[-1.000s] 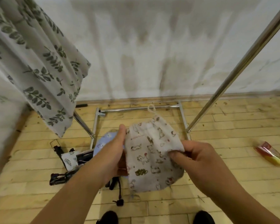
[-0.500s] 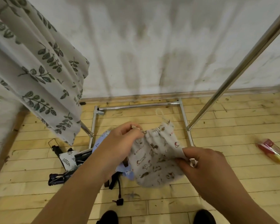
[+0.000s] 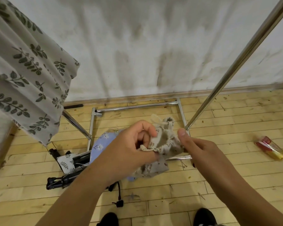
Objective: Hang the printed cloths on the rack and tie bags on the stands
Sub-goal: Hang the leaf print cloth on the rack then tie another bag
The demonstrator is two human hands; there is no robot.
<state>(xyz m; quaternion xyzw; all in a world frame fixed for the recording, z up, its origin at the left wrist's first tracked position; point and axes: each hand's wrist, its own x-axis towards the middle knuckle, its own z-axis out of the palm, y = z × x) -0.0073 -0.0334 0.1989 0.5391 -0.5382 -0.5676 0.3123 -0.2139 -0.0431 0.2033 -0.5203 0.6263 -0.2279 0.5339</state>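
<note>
Both hands, left (image 3: 129, 149) and right (image 3: 198, 149), pinch the drawstring bag's (image 3: 163, 142) mouth apart.

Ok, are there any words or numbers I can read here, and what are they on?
No text in this view can be read.
On the red and yellow packet lying on the floor: any print is too blurred to read.
On the drawstring bag: only small printed pictures, no words that can be made out.
On the leaf-print cloth: leaves only, no words.
</note>
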